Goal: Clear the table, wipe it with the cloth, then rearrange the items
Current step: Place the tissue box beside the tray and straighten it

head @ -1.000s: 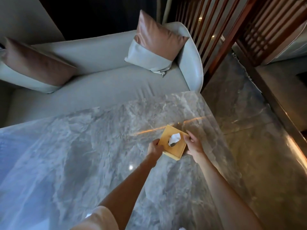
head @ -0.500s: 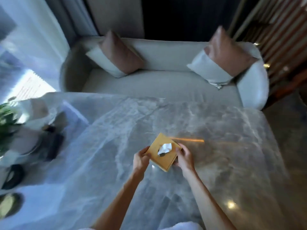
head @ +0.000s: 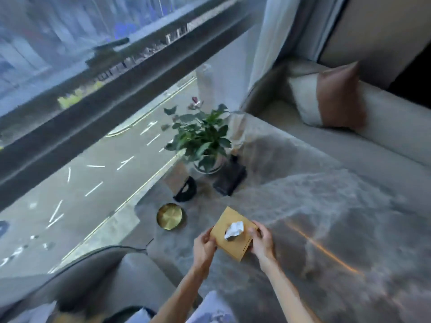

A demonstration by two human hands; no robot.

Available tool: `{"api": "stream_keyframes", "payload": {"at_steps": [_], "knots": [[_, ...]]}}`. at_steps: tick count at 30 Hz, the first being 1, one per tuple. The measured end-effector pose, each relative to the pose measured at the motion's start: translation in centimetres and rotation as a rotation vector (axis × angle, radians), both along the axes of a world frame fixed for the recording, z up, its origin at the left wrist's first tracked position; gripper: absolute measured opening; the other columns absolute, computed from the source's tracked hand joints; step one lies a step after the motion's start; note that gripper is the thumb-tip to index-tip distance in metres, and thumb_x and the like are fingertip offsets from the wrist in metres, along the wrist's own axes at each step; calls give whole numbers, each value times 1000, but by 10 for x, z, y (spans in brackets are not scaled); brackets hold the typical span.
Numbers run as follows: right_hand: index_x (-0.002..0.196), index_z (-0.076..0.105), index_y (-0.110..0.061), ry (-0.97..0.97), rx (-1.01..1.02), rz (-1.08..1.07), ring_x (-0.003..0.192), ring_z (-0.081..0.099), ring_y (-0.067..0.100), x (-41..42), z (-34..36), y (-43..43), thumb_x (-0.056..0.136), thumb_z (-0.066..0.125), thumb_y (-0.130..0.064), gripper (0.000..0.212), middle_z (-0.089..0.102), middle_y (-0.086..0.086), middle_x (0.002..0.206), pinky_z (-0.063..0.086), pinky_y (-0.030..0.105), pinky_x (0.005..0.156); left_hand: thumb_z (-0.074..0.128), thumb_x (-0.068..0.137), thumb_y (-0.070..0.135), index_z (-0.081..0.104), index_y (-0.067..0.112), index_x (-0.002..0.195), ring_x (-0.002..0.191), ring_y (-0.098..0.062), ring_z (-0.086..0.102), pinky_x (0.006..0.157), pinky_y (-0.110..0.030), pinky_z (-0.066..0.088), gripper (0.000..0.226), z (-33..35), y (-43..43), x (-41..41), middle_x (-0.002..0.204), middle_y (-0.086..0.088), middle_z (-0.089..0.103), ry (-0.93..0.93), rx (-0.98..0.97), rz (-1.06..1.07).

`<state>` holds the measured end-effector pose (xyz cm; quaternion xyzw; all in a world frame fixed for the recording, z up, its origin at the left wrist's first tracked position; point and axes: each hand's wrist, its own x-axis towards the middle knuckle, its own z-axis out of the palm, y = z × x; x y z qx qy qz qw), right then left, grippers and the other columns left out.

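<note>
A tan tissue box (head: 229, 226) with a white tissue (head: 234, 230) poking from its top is held over the grey marble table (head: 326, 217). My left hand (head: 203, 249) grips its left side and my right hand (head: 262, 242) grips its right side. Near the window end of the table stand a potted green plant (head: 201, 141), a black box (head: 229, 179), a black curved object (head: 186, 191) and a round brass dish (head: 169, 216). No cloth is visible.
A grey sofa (head: 373, 145) with a brown-and-white cushion (head: 331, 96) runs along the table's far side. A large window (head: 93, 89) overlooks a street at left. A grey chair back (head: 98, 276) sits at lower left.
My view has swung left from the table's right end to the window end. Both hands have carried the tissue box along, toward the brass dish and plant.
</note>
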<state>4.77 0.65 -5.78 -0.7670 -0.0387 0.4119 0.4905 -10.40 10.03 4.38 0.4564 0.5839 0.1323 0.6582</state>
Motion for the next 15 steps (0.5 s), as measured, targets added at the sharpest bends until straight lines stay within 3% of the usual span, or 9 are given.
{"api": "stream_keyframes", "payload": {"at_steps": [3,5,10,15], "knots": [[96,65,-56,7,-35,7,101,68,23,-11,4,34,84,64,-34,25,71,-1,113,58,55,85,45,88,-3,70,35,81,78,-9,64,75,-32,55,46,-12,29,-14,80,10,73,38,20,12],[97,65,-55,1,-61,28,102,67,24,-11,-2,50,87,64,-32,25,70,-2,112,59,55,81,47,88,4,70,33,87,86,-11,65,82,-37,55,37,-15,40,-18,93,5,74,46,34,29],[105,66,-40,26,-82,8,98,65,19,-18,35,94,96,57,-21,23,68,-2,109,60,50,81,50,91,7,61,10,114,94,-20,65,82,-39,59,26,-29,74,-18,103,-4,67,60,-17,115],[120,64,-26,27,-95,-57,97,63,20,-16,35,115,98,54,-19,25,64,2,112,61,45,77,55,86,19,62,13,115,98,-23,66,89,-48,57,30,-49,99,-9,109,-6,67,106,-25,94]]}}
